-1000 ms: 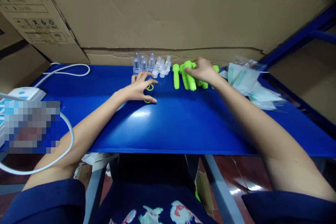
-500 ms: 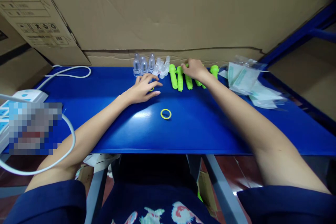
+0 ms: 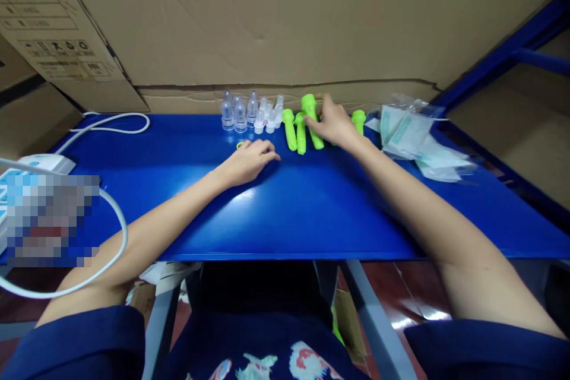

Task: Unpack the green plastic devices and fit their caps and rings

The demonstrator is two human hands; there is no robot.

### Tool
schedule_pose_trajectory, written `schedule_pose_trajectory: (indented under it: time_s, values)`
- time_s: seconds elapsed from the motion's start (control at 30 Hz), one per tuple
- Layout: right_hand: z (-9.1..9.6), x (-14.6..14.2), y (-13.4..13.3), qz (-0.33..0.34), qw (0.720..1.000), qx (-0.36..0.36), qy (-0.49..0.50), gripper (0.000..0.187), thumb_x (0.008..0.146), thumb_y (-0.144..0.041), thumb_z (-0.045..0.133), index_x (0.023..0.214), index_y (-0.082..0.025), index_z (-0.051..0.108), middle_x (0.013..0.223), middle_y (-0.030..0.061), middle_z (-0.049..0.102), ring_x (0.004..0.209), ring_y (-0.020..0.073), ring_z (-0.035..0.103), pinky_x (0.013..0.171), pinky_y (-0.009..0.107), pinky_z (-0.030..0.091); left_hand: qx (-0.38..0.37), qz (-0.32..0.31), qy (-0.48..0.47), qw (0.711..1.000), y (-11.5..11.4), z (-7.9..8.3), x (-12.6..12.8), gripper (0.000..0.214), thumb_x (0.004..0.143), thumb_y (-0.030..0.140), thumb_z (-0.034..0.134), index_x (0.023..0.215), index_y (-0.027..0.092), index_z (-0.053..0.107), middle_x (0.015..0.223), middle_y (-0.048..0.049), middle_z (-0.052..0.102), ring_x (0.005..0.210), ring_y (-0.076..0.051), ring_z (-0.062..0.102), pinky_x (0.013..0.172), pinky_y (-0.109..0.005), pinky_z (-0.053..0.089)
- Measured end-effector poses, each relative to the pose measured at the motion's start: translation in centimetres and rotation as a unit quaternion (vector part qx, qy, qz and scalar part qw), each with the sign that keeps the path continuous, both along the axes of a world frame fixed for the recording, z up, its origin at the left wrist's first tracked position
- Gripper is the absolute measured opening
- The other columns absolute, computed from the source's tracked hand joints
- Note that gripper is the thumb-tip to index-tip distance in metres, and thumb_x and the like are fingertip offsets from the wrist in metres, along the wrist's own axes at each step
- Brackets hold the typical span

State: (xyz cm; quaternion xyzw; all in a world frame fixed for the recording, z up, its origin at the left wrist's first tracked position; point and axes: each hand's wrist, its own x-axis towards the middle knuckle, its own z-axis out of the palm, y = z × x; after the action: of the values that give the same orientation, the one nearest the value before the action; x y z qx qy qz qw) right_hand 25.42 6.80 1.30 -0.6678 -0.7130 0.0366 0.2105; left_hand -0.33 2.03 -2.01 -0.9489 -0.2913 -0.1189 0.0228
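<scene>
right hand (image 3: pixel 335 123) is sitting over the green tube (image 3: pixel 311 116) near the table (image 3: pixel 285 225)'s back edge, thumb lying across it, index standing apart by its head; can't tell if the other fingers are gripping it. left hand (image 3: pixel 250 163) is resting further from the back edge, left of the tubes, fingers lying curled and close together; yellow is showing between them, can't tell if they're pinching it. yellow ring (image 3: pixel 240 145) is peeking out behind that hand. risks as i'm reading it: tube is tilting, so a thumb-only hold could be letting it roll into the two tubes (image 3: pixel 295 132) on its left. those are lying just beside the white tops (image 3: pixel 271 122), which are standing near the bottles (image 3: pixel 239 114), so a knock could be toppling several. left palm is blocking the ring, so a blind drag could be skidding it toward the front edge.
</scene>
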Motion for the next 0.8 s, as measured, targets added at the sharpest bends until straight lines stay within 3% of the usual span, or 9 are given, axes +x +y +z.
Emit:
schedule_pose_trajectory:
  time_s: [0.13, 0.23, 0.47, 0.53, 0.67, 0.8]
  values:
    - [-1.3, -0.5, -0.8, 0.138, 0.987, 0.075, 0.042, 0.072, 0.091, -0.049, 0.061, 0.147, -0.012, 0.037, 0.101, 0.0136, 0.069, 0.094, 0.0313, 0.068, 0.088, 0.045, 0.053, 0.026, 0.172, -0.068, 0.982, 1.2, 0.2, -1.1, 0.039, 0.099, 0.017, 0.042, 0.136, 0.017, 0.055, 0.139, -0.0177, 0.056, 0.129, -0.033, 0.05, 0.101, -0.047, 0.038]
    - [-2.4, -0.6, -0.7, 0.153, 0.981, 0.104, 0.05, 0.073, 0.089, -0.057, 0.06, 0.144, -0.012, 0.04, 0.093, 0.0131, 0.069, 0.084, 0.0321, 0.067, 0.08, 0.047, 0.053, 0.008, 0.228, -0.108, 0.968, 1.6, 0.2, -1.6, 0.037, 0.099, 0.02, 0.043, 0.134, 0.018, 0.055, 0.137, -0.0158, 0.057, 0.131, -0.033, 0.049, 0.103, -0.048, 0.038]
    - [-2.5, 0.6, -0.7, 0.11, 0.986, 0.105, 0.064, 0.064, 0.09, -0.054, 0.059, 0.137, -0.014, 0.046, 0.101, 0.0148, 0.07, 0.088, 0.0311, 0.068, 0.084, 0.046, 0.052, 0.0, 0.208, -0.15, 0.967, 1.1, 0.3, -1.1, 0.031, 0.1, 0.024, 0.045, 0.127, 0.017, 0.058, 0.134, -0.0144, 0.058, 0.131, -0.032, 0.05, 0.106, -0.05, 0.035]
    - [-2.3, 0.7, -0.6, 0.06, 0.992, 0.098, 0.046, 0.059, 0.09, -0.047, 0.059, 0.136, -0.011, 0.048, 0.099, 0.0162, 0.07, 0.089, 0.0319, 0.067, 0.085, 0.046, 0.051, 0.002, 0.196, -0.147, 0.969, 0.8, 0.3, -0.8, 0.032, 0.099, 0.024, 0.046, 0.127, 0.017, 0.058, 0.136, -0.0148, 0.058, 0.131, -0.032, 0.049, 0.107, -0.051, 0.034]
    - [-2.3, 0.6, 0.5, -0.034, 0.999, 0.032, -0.006, 0.045, 0.09, -0.031, 0.061, 0.125, -0.004, 0.057, 0.096, 0.0197, 0.07, 0.092, 0.0321, 0.067, 0.084, 0.041, 0.05, 0.003, 0.179, -0.141, 0.974, 0.6, 0.1, -0.7, 0.031, 0.097, 0.023, 0.048, 0.125, 0.017, 0.059, 0.135, -0.0149, 0.058, 0.131, -0.033, 0.05, 0.106, -0.052, 0.033]
    - [-2.4, 0.4, 1.2, -0.071, 0.997, -0.02, -0.028, 0.038, 0.092, -0.03, 0.062, 0.12, -0.004, 0.06, 0.102, 0.0203, 0.07, 0.097, 0.0301, 0.067, 0.087, 0.037, 0.05, -0.004, 0.182, -0.139, 0.973, 0.8, 0.1, -0.8, 0.03, 0.096, 0.022, 0.049, 0.122, 0.017, 0.061, 0.136, -0.0149, 0.058, 0.131, -0.033, 0.049, 0.106, -0.054, 0.033]
